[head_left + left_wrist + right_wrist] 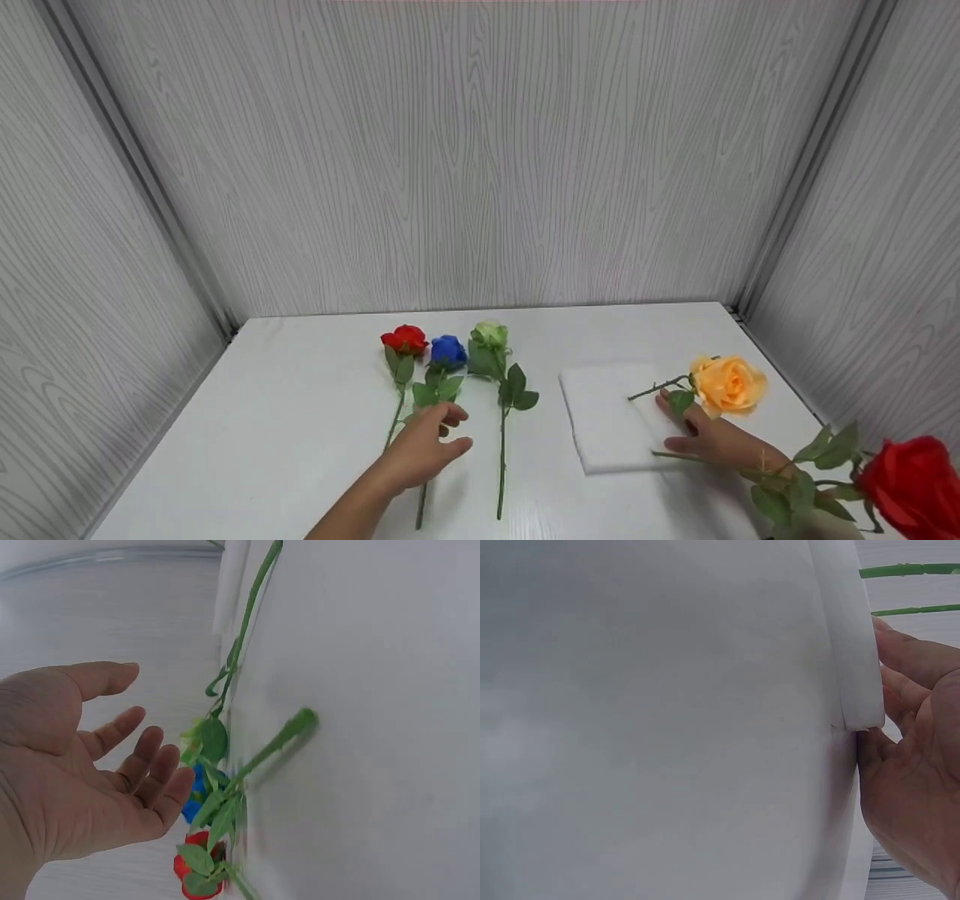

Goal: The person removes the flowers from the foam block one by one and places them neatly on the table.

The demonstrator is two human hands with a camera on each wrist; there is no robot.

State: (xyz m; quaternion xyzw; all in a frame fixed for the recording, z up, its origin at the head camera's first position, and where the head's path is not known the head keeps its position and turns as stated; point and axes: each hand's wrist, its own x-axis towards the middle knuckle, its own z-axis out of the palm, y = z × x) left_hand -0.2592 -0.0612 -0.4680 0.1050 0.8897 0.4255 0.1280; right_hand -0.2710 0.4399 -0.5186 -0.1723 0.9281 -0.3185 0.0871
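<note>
Five flowers total: three lined up in the middle of the bench (300,420), two more over on my right.
Left hand (424,450): hovering over the blue rose's stem, fingers loose and spread, holding nothing. The left wrist view shows my palm (67,772) wide open, just beside the stems.
Blue rose (448,350): lying flat, bloom pointing toward the back wall, stem running toward me and passing under my left hand. It's the middle one of the three.
Red rose (405,340): just left of the blue one, blooms nearly touching, stem slanting toward me.
Pale green rose (490,334): just right of the blue one, stem straight, leaves about halfway down.
Right hand (709,439): resting on the right edge of the white pad, fingers fairly straight. From the right wrist view my fingertips (900,682) are pressed against the pad's edge, not curled round anything.
White pad (611,420): a flat square thing lying on the bench, right of the three flowers. Can't tell what it's made of.
Orange rose (727,384): bloom sits just beyond my right hand, its stem reaching left across the pad's far corner.
Second red rose (911,484): big in the bottom right corner of the head view, close to the camera, its stem and leaves crossing my right wrist. Can't tell what's holding it up.
</note>
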